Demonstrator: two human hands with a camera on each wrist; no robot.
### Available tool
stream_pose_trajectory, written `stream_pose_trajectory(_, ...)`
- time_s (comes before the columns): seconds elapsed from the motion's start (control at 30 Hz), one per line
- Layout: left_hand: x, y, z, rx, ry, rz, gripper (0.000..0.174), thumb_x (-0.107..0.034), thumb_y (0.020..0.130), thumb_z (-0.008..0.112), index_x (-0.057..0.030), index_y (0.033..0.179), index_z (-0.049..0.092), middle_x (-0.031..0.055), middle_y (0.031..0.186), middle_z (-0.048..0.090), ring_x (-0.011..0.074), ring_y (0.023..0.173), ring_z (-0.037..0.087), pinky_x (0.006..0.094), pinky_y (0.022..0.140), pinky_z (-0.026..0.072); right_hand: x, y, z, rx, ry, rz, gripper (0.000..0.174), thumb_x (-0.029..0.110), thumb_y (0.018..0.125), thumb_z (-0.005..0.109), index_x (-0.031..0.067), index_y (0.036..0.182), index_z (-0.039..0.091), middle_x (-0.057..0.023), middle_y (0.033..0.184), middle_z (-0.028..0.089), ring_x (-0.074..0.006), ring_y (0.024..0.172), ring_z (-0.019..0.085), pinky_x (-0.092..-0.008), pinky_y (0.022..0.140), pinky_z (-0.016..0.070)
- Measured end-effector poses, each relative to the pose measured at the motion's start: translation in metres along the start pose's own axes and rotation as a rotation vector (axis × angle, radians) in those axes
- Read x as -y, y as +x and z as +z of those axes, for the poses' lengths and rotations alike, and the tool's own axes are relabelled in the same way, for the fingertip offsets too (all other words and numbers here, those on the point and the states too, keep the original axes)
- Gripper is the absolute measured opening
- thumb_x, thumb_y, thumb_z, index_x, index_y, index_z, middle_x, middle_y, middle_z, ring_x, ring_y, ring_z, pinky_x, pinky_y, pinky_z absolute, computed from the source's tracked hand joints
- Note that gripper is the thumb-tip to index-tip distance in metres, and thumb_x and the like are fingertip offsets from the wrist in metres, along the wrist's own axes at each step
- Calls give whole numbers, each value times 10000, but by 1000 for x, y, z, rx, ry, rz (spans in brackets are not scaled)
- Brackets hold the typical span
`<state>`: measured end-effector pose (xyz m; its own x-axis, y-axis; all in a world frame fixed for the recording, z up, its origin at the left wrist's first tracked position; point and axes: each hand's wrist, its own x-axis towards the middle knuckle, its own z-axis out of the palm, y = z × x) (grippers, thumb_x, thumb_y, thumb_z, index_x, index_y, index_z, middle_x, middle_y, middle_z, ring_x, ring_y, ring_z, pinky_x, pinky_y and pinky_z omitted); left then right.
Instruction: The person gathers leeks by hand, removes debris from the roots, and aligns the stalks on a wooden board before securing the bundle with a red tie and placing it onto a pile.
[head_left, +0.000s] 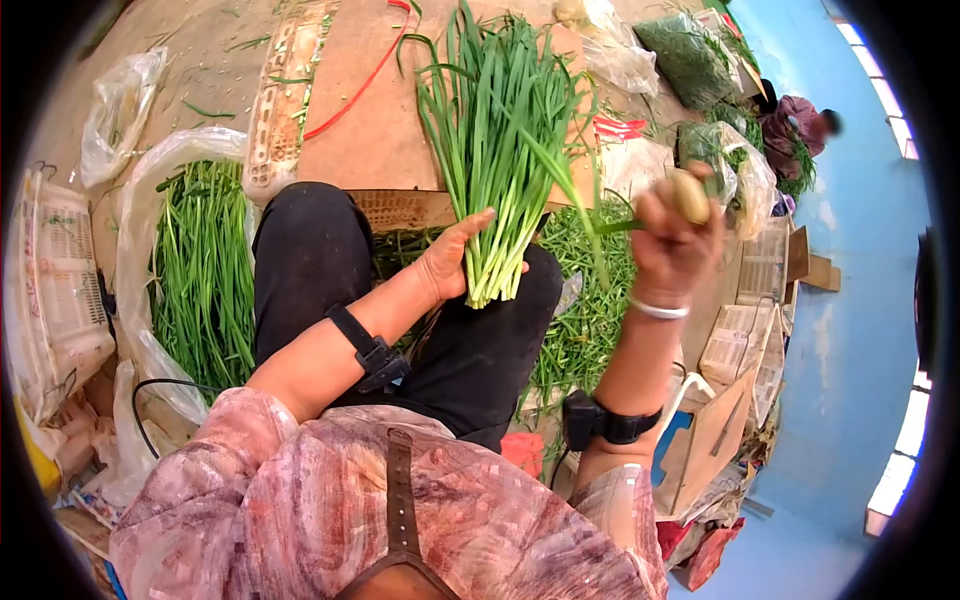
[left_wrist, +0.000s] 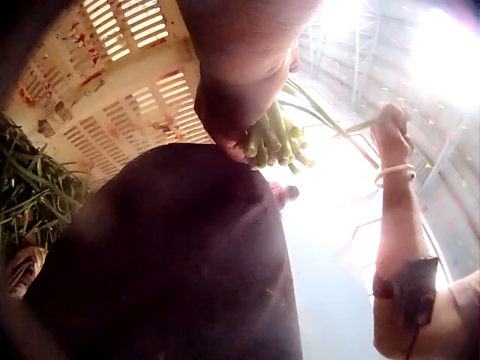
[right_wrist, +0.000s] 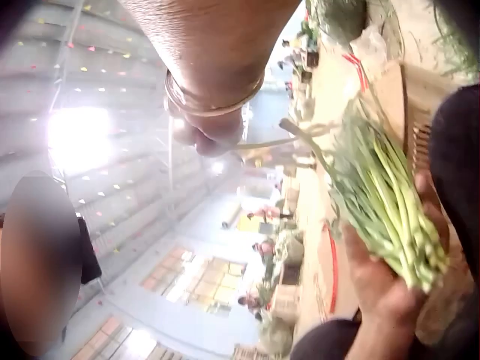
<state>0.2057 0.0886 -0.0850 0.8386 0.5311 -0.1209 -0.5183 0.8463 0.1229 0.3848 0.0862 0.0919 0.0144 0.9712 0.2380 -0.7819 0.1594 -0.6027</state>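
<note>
cardboard point(head_left: 370, 130) behind: chive bunch point(head_left: 500, 140) left grip point(head_left: 452, 262), leaf point(head_left: 618, 227) right grip point(head_left: 672, 245)

Head downward, wrists close, shared chives point(head_left: 497, 150)

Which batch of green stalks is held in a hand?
The fanned bunch on the lap, gripped by the left hand; the bagged heap and floor pile lie untouched.
</note>
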Motion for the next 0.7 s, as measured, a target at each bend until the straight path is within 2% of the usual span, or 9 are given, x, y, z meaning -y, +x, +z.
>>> stream_pose_trajectory(0.03, 4, 2, 2, -13, 27, 26, 574, -475, 808, 601, -35, 1168, 526, 132, 1034, 627, 292, 824, 648, 420, 722, 545, -18, -6, 5, -98, -119, 43, 168, 233, 910, 489, 88, 962, 557, 62, 536, 409, -33, 412, 302, -195, 405, 249)
stream_pose_trajectory(0.13, 8, 4, -2, -84, -14, 30, 656, -558, 741, 627, -48, 1144, 535, 127, 1006, 632, 287, 817, 647, 414, 729, 545, -79, -7, 20, -209, 49, 191, 103, 165, 888, 522, 73, 858, 558, 39, 556, 434, -45, 397, 322, -217, 396, 273)
stream_pose_trajectory(0.2, 6, -4, 10, -127, 22, 82, 690, -601, 694, 628, -53, 1106, 553, 117, 977, 634, 266, 859, 633, 422, 777, 530, -94, 5, 22, -200, -92, 187, 64, 102, 882, 510, 41, 866, 522, -9, 584, 459, -57, 403, 329, -212, 384, 278)
stream_pose_trajectory(0.27, 4, -3, 6, 75, -99, 51, 645, -552, 716, 641, -43, 1103, 555, 116, 984, 634, 266, 869, 632, 431, 780, 528, -101, 21, -3, -276, -262, 175, 41, 80, 871, 517, 41, 861, 519, -22, 608, 483, -60, 404, 336, -207, 379, 285)
stream_pose_trajectory(0.43, 5, -2, -7, 12, 71, 13, 612, -408, 736, 702, -6, 1161, 521, 159, 1029, 615, 292, 941, 615, 448, 822, 514, -91, 39, -15, -399, -376, 184, 58, 105, 871, 498, 60, 845, 524, 10, 556, 412, -61, 413, 320, -220, 397, 252)
stream_pose_trajectory(0.5, 5, -3, -9, -110, 83, 3, 436, -212, 773, 705, 7, 1115, 548, 170, 964, 633, 260, 840, 649, 392, 714, 564, -78, 52, -23, -394, -309, 88, 29, 75, 850, 530, 51, 861, 542, -17, 637, 500, -53, 417, 357, -198, 379, 299)
stream_pose_trajectory(0.57, 3, -3, -9, -180, 121, -8, 399, -178, 768, 707, 13, 1085, 557, 165, 928, 639, 240, 790, 655, 363, 657, 572, -42, 60, -23, -343, -324, 11, 88, 97, 856, 525, 38, 907, 564, -1, 617, 470, -50, 417, 345, -210, 390, 311)
stream_pose_trajectory(0.67, -1, -1, -2, -262, 124, -46, 282, -87, 767, 693, 21, 999, 575, 146, 847, 649, 196, 687, 658, 304, 531, 572, 52, 36, -36, -423, -525, -254, 109, 70, 867, 495, 5, 924, 561, -38, 670, 519, -64, 441, 354, -208, 416, 316)
stream_pose_trajectory(0.7, -4, 0, -3, -242, 123, -83, 264, -77, 765, 689, 17, 985, 576, 143, 842, 649, 192, 683, 657, 304, 531, 572, 74, 21, -44, -472, -789, -294, 162, 76, 879, 477, -7, 986, 565, -78, 716, 568, -79, 488, 449, -206, 446, 366)
